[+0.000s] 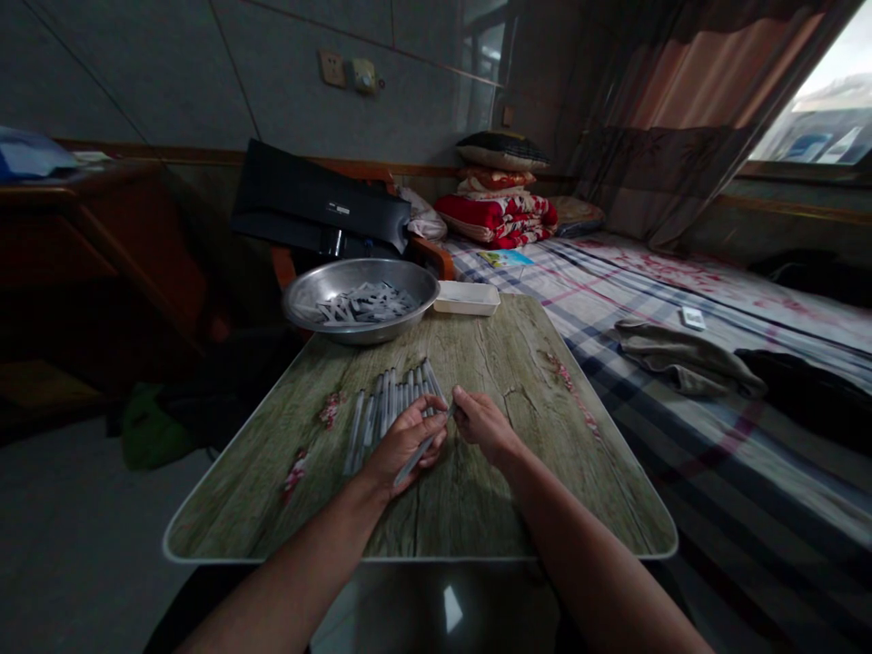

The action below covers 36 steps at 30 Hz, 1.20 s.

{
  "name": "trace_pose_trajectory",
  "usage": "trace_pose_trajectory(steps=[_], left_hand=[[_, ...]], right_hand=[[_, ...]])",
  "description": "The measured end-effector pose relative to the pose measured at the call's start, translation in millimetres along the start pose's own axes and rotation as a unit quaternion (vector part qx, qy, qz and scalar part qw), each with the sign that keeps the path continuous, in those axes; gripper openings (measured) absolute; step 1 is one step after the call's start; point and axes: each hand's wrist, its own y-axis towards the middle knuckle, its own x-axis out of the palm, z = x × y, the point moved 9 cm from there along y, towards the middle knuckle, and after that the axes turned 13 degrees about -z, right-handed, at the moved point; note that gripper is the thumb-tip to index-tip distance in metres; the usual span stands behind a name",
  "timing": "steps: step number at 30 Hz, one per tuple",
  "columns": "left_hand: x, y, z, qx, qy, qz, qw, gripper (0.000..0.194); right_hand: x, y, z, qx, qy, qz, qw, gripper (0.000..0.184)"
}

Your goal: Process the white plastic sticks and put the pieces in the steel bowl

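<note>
A slim, translucent grey pen lies slanted across the palm of my left hand, whose fingers are closed round it. At the pen's far end, my right hand is closed in a pinch between thumb and fingers. Whether a cap or the pen's tip is in that pinch is too small to tell. Just beyond my left hand, several similar pens lie side by side on the table, partly hidden by that hand. A wide metal bowl at the table's far left holds many loose pen parts.
Beside the bowl stands a white plastic tray. A dark monitor-like panel leans behind the bowl. To the right is a bed with a plaid sheet, folded bedding and a grey garment. A wooden desk stands left.
</note>
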Motion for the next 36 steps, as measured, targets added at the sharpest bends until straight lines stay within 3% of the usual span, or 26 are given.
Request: trace_pose_trajectory(steps=[3,6,10,13,16,26,32,36], left_hand=[[-4.9,1,-1,0.005,-0.035,0.003,0.999,0.032],[-10.7,1,5,0.055,-0.056,0.033,0.996,0.03],[-10.5,-2,14,0.103,0.027,0.071,0.992,0.041],[-12.7,-6,22,0.151,0.105,0.11,0.977,0.029],[-23.7,-8,23,0.187,0.092,0.155,0.965,0.027],[-40.0,-6,18,0.174,-0.014,0.188,0.967,0.035],[-41.6,-5,18,0.179,-0.001,0.184,0.967,0.036],[-38.9,-4,18,0.181,0.01,0.173,0.968,0.033]], right_hand=[[4,0,-1,-0.002,0.007,-0.017,1.0,0.055],[1,0,0,0.003,0.054,0.003,0.999,0.054],[-7,-2,1,0.009,0.096,0.04,0.995,0.052],[-7,-3,1,0.013,0.096,0.043,0.994,0.05],[-3,-2,4,0.019,0.087,0.032,0.996,0.048],[4,-3,-10,-0.056,-0.007,0.016,0.998,0.033],[-2,0,-3,-0.042,-0.062,0.027,0.997,0.053],[-2,3,2,-0.019,-0.015,0.023,0.999,0.049]])
